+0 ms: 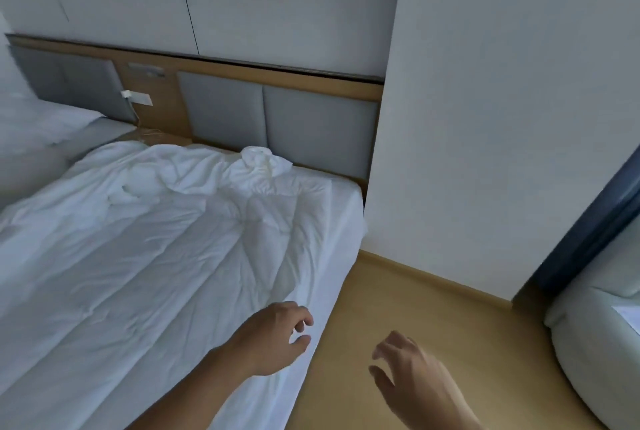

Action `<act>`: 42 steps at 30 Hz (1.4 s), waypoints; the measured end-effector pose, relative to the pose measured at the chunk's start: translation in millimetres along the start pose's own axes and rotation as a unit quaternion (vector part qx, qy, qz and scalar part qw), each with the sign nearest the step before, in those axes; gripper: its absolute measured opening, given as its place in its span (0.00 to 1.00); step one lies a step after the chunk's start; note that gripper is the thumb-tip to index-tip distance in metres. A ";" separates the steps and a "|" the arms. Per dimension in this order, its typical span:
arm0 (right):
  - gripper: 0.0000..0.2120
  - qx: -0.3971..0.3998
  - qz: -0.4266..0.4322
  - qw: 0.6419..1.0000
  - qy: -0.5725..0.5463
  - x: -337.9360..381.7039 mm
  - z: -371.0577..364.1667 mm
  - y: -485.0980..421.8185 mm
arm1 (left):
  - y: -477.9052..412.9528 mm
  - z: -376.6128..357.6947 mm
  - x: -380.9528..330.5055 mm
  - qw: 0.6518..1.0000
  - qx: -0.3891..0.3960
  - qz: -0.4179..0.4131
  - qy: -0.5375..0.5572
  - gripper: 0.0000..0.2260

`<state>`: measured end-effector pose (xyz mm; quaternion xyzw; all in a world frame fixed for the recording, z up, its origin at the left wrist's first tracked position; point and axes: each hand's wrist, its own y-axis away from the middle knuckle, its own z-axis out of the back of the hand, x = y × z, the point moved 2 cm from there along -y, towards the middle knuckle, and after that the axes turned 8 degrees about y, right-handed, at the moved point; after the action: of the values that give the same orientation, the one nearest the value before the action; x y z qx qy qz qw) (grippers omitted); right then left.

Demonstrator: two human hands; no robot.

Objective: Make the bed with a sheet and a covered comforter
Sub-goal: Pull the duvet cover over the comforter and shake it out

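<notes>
Comforter (156, 239) rumpled; left hand (273, 339), right hand (408, 374) loosely curled, empty.

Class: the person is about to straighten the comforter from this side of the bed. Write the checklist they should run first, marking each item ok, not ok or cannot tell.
1. Left hand free, holding nothing: ok.
2. Right hand free, over the light wooden floor: ok.
3. Wrinkled white comforter lying smooth: not ok, creased throughout.
4. Top end flat against the grey padded headboard: not ok, fabric is bunched there.
5. White sheet on the mattress side tucked in: cannot tell.
</notes>
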<state>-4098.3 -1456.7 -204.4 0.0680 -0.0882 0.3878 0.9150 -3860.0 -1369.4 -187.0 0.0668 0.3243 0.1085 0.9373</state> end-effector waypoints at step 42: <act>0.11 0.052 0.387 0.914 0.110 -85.6 13.6 -928.7 | -628.4 196.7 265.8 0.849 -0.322 0.369 0.198 0.09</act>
<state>-3488.1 -2159.8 -261.5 0.0326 0.0137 0.7208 0.6923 -3433.3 -1922.6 -314.1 -0.1465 0.4011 0.5555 0.7135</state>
